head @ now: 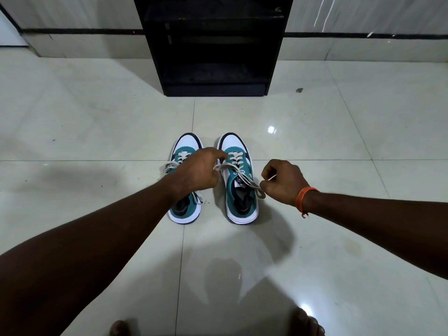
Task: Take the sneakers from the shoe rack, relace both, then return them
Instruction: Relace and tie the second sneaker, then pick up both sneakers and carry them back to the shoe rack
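Note:
Two teal and white sneakers stand side by side on the floor, toes pointing away from me. My left hand [197, 169] hovers over the left sneaker [185, 209] and reaches across to the right sneaker [238, 187], pinching one end of its off-white lace [244, 177] near the eyelets. My right hand [282, 181] is to the right of that shoe, fingers closed on the lace's other end, which runs taut across the tongue. The left sneaker's lace lies in loose loops beside my left wrist.
A black open shoe rack [214, 47] stands against the wall straight ahead, its shelves dark. Glossy pale floor tiles [97, 132] surround the shoes. My toes [308, 323] show at the bottom edge. An orange band sits on my right wrist.

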